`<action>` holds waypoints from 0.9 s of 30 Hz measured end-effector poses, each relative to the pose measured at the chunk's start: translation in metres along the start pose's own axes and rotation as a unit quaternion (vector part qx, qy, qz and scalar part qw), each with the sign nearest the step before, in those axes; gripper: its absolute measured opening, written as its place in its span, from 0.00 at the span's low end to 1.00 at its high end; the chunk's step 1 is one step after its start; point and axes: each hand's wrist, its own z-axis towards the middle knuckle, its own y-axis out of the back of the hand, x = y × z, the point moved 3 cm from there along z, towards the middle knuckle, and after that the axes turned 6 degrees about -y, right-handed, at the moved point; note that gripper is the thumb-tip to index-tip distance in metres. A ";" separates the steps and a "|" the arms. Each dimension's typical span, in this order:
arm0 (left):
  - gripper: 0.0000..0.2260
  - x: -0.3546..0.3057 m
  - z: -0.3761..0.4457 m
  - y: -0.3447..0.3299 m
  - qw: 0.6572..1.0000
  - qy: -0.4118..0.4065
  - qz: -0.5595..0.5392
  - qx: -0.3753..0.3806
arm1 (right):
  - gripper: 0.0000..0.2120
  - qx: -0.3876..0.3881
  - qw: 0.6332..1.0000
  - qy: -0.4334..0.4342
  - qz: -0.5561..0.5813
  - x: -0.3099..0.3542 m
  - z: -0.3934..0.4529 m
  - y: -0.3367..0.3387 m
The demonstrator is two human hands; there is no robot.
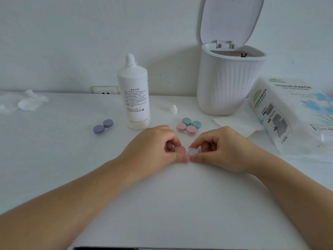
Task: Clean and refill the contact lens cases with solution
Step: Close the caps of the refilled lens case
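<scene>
Low over the white table point(162, 204), both hands meet on one small contact lens case. My left hand point(153, 148) pinches its pink cap point(180, 150). My right hand point(221, 150) pinches the white well point(191, 151) beside that cap. Just behind the hands lie a pink-capped case point(186, 129) and a green-capped case point(191, 122), touching each other. A purple-capped case point(103, 126) lies to the left. The white solution bottle point(134, 98) stands upright with its nozzle bare, and its small white cap point(173, 109) stands on the table to the right.
A white ribbed bin point(227, 87) with its lid up stands at the back right. A tissue paper pack point(292, 116) lies at the right with a loose tissue point(237, 124) in front of it. Crumpled tissues point(30, 102) lie at the back left. A wall socket point(105, 90) sits behind the bottle.
</scene>
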 end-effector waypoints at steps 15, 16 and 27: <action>0.09 -0.002 -0.001 0.015 0.999 -0.021 -0.011 0.046 | 0.08 0.010 1.000 -0.002 -0.020 0.001 0.001 0.003; 0.11 -0.001 0.000 0.016 0.999 -0.018 -0.012 0.036 | 0.07 0.010 1.000 -0.002 -0.022 0.001 0.001 0.003; 0.06 -0.002 0.002 0.007 0.998 -0.041 0.009 0.039 | 0.07 0.010 1.000 -0.003 -0.023 0.000 0.001 0.003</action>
